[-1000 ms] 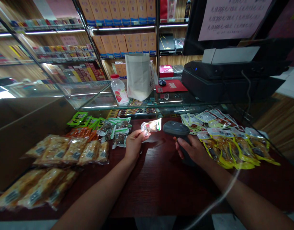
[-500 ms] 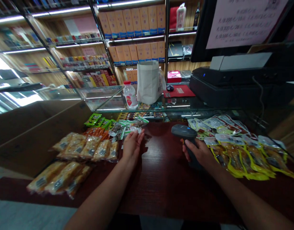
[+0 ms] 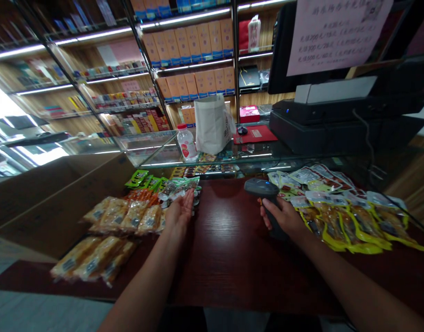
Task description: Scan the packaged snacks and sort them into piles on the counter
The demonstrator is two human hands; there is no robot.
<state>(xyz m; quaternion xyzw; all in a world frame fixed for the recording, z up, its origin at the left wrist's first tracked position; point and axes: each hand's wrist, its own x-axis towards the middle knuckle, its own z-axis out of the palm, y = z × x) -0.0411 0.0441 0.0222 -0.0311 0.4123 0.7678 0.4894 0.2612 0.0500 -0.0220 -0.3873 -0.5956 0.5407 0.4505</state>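
Observation:
My left hand lies against the right side of a pile of small clear-and-green snack packets, fingers stretched out and slightly parted. Behind and left of them are green packets and orange packets. Clear-wrapped pale snack bars lie left of my left wrist, with more of them nearer me. In my right hand is a dark barcode scanner, gripped by its handle and held upright. Yellow-edged vacuum packs and silvery pouches lie to its right.
An open cardboard box stands at the left. On the glass counter behind are a red-capped bottle, a white bag and a red mat. A monitor stands above a black base unit at the right.
My left hand has moved left, and the clear-and-green packets beside it now sit further left, closer together. My right hand still holds the scanner. The camera view has shifted slightly.

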